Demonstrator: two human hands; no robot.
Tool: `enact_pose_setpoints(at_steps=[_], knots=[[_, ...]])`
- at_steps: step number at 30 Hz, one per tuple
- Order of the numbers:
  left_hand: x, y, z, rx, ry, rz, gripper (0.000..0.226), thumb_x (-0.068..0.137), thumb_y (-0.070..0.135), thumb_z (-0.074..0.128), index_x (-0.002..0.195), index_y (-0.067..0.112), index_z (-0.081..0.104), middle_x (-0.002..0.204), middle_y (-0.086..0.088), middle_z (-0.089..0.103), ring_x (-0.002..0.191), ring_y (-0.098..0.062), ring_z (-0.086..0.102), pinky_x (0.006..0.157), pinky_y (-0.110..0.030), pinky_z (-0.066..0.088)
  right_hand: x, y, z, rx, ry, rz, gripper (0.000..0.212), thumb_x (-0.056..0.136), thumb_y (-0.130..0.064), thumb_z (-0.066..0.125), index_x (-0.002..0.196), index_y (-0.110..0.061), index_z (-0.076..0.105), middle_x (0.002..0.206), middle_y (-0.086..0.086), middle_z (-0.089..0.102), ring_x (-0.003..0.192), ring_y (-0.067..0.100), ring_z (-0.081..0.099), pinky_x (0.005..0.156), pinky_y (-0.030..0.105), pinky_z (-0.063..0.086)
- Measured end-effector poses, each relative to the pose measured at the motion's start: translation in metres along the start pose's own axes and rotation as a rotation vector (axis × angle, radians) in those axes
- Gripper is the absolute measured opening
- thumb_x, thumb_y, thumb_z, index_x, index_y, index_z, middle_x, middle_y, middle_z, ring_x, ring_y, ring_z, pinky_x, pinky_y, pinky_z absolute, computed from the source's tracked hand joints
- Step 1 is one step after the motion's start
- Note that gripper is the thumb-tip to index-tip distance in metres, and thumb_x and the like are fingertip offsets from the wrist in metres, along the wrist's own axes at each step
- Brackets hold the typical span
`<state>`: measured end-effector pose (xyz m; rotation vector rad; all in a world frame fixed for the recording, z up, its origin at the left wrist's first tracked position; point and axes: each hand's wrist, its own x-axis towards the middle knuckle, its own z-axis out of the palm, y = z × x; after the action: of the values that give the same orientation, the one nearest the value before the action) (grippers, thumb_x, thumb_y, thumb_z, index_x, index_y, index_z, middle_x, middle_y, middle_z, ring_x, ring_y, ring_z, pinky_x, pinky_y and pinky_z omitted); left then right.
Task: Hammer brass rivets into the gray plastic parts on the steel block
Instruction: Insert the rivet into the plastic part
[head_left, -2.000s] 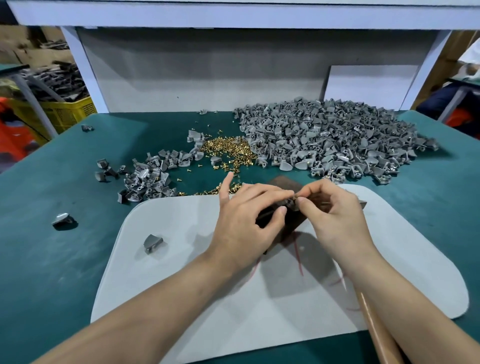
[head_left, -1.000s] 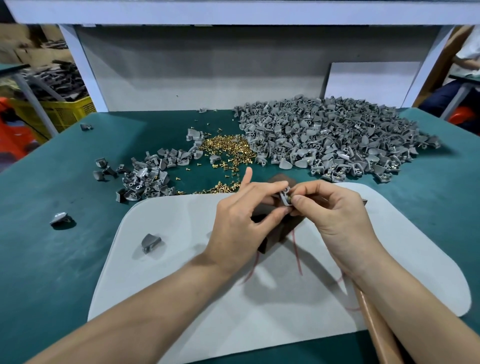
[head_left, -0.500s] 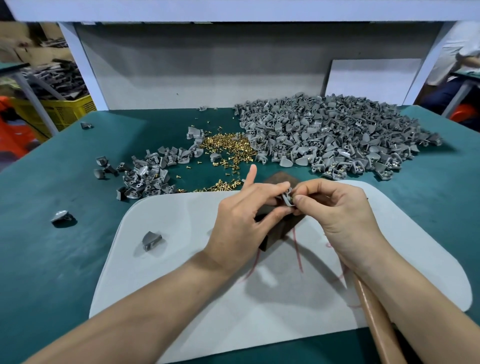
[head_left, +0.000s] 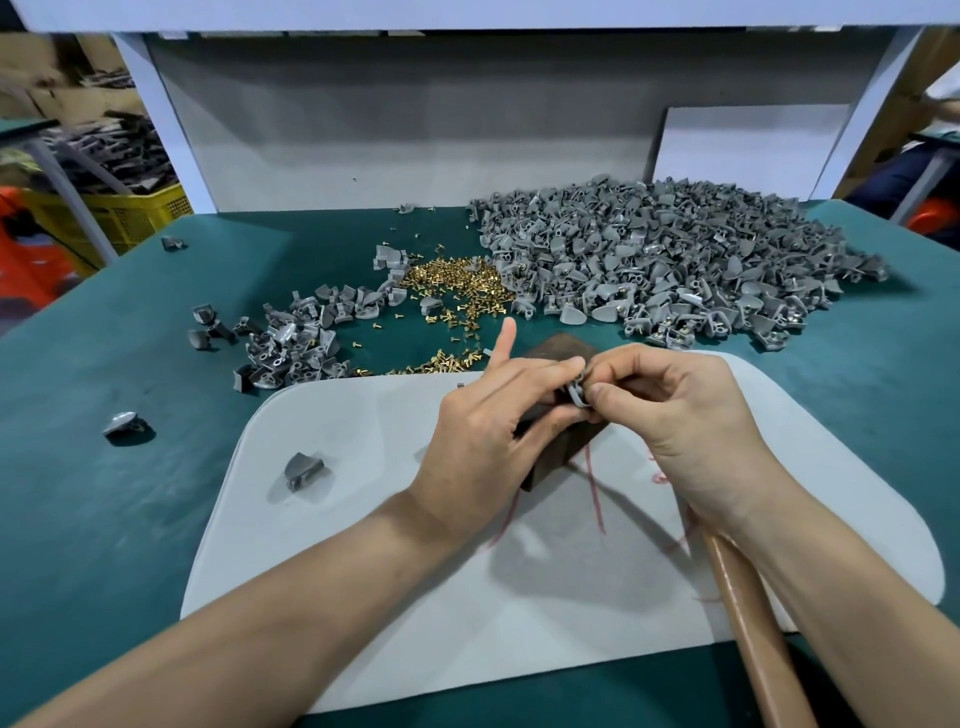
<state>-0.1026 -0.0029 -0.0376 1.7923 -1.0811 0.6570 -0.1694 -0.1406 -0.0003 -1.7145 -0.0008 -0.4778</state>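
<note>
Both forearms reach in from the near edge of the green table (head_left: 104, 519) and meet over the white mat (head_left: 363, 519), wrists low and palms turned towards each other. The left hand (head_left: 493, 431) has its thumb and curled fingers pinched on a small gray plastic part (head_left: 576, 395), while its index finger (head_left: 506, 338) sticks out straight, pointing up and away from the body. The right hand (head_left: 670, 410) faces it, knuckles up and fingers curled, its thumb and fingertips closed on the other side of the same part, so the two hands touch at the fingertips. The part sits just above the dark steel block (head_left: 558, 349), which stands on the far part of the mat and is mostly hidden by the hands; whether the part touches the block cannot be told, nor whether a rivet is in the fingers. A wooden handle (head_left: 748, 623) runs out from under the right wrist towards the near edge. Beyond the mat lie the loose brass rivets (head_left: 452, 286), between a small heap of gray parts (head_left: 296, 343) on the left and a large heap (head_left: 649, 260) on the right. One stray part (head_left: 301, 470) lies on the mat, left of the left hand.
</note>
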Motion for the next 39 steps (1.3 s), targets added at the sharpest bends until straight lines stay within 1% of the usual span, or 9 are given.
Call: enact_pose_setpoints(at_steps=[3,6,9,11,15,21,27,31,39], knots=[[0.000,-0.001,-0.001,-0.004,0.011,-0.010,0.028,0.080,0.006,0.071,0.105,-0.006,0.067,0.100,-0.011,0.070,0.091,-0.008,0.062,0.117,-0.042,0.026,0.000,0.003,-0.001,0.048,-0.010,0.009,0.025,0.080,0.006,0.064,0.067,-0.016,0.068,0.070,-0.002,0.066,0.067,0.009,0.059,0.069,0.016,0.049],[0.001,0.000,-0.001,-0.006,0.011,0.006,0.030,0.080,0.007,0.072,0.108,-0.004,0.066,0.100,-0.011,0.070,0.091,-0.006,0.061,0.117,-0.041,0.026,0.003,0.003,-0.004,0.233,-0.061,0.074,0.023,0.081,0.004,0.059,0.067,-0.011,0.071,0.072,0.005,0.066,0.070,0.014,0.061,0.070,0.022,0.051],[0.002,0.002,-0.002,-0.004,0.005,0.028,0.030,0.083,0.012,0.069,0.107,-0.005,0.066,0.098,-0.011,0.069,0.088,-0.007,0.060,0.117,-0.037,0.026,0.003,0.000,-0.008,0.346,-0.096,0.089,0.029,0.082,0.006,0.053,0.068,-0.009,0.073,0.072,0.004,0.068,0.070,0.010,0.063,0.065,0.019,0.052],[0.001,0.004,-0.001,-0.002,0.001,0.036,0.030,0.083,0.012,0.068,0.107,-0.005,0.067,0.098,-0.011,0.069,0.088,-0.006,0.060,0.117,-0.036,0.027,0.003,0.000,-0.011,0.304,-0.098,0.065,0.031,0.084,0.007,0.053,0.068,-0.010,0.073,0.071,0.003,0.067,0.069,0.010,0.062,0.064,0.019,0.051],[0.001,0.004,-0.002,-0.017,0.005,0.020,0.031,0.081,0.014,0.071,0.105,-0.005,0.067,0.096,-0.009,0.070,0.085,-0.006,0.060,0.117,-0.033,0.027,0.003,0.002,-0.011,0.228,-0.105,0.076,0.015,0.074,-0.006,0.059,0.068,-0.012,0.072,0.065,0.004,0.061,0.062,0.013,0.053,0.057,0.022,0.047],[0.001,0.003,0.000,-0.060,0.035,-0.023,0.030,0.080,0.014,0.071,0.104,-0.004,0.067,0.094,0.008,0.061,0.079,0.002,0.058,0.116,-0.031,0.028,0.002,0.001,-0.013,0.167,-0.136,0.067,0.012,0.071,-0.002,0.070,0.072,-0.014,0.072,0.067,0.004,0.065,0.060,0.014,0.058,0.058,0.022,0.049],[0.001,0.005,-0.001,-0.071,0.017,-0.039,0.030,0.080,0.013,0.071,0.104,-0.005,0.068,0.094,0.005,0.063,0.074,-0.007,0.062,0.116,-0.035,0.028,0.001,-0.004,-0.012,0.079,-0.104,0.042,0.014,0.077,0.004,0.065,0.074,-0.010,0.069,0.060,0.003,0.064,0.053,0.010,0.058,0.052,0.014,0.047],[0.001,0.003,-0.002,-0.038,0.006,-0.019,0.029,0.080,0.011,0.071,0.104,-0.006,0.068,0.091,-0.009,0.069,0.075,-0.011,0.060,0.116,-0.035,0.028,-0.001,-0.005,-0.012,-0.015,-0.071,0.018,0.017,0.077,0.004,0.068,0.071,-0.012,0.068,0.058,0.008,0.063,0.050,0.015,0.057,0.053,0.020,0.048],[-0.001,0.004,-0.001,-0.027,-0.006,0.008,0.029,0.082,0.010,0.069,0.105,-0.008,0.067,0.097,-0.013,0.070,0.088,-0.012,0.062,0.117,-0.035,0.028,-0.002,-0.009,-0.010,-0.024,-0.046,0.029,0.019,0.076,0.012,0.066,0.067,-0.005,0.065,0.053,0.005,0.061,0.045,0.013,0.055,0.048,0.018,0.046]])
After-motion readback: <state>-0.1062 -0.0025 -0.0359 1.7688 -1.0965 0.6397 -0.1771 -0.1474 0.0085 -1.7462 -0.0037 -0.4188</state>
